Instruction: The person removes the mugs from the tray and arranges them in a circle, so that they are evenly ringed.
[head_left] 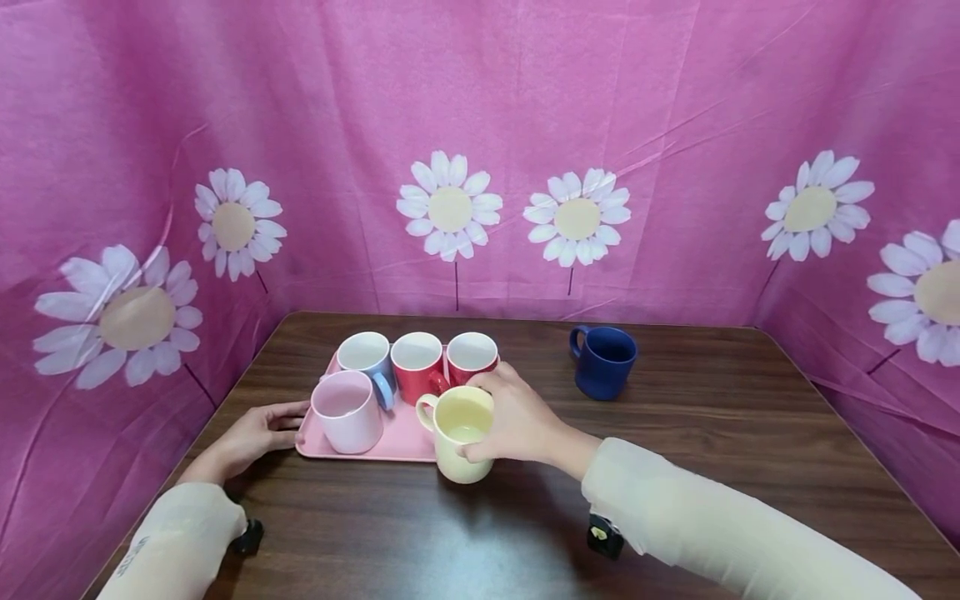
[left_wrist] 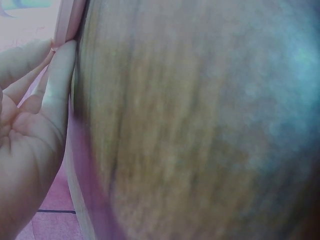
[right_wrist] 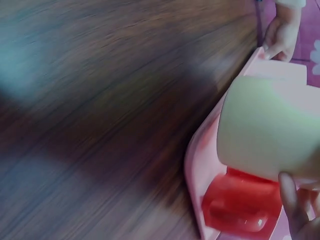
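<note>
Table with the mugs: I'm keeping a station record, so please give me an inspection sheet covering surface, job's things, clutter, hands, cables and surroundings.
Surface: dark wood-grain table, reflecting light in front of the tray.
Job's things: pink tray bears a light-blue mug, a pink mug, a red mug and another red mug; yellow mug overlaps the tray's front edge in the head view; dark blue mug stands on the table, apart from the tray.
Clutter: nothing seen.
Hands: right hand grips the yellow mug; left hand touches the tray's left edge.
Cables: nothing seen.
Surroundings: pink cloth printed with white flowers, behind and at both sides.
</note>
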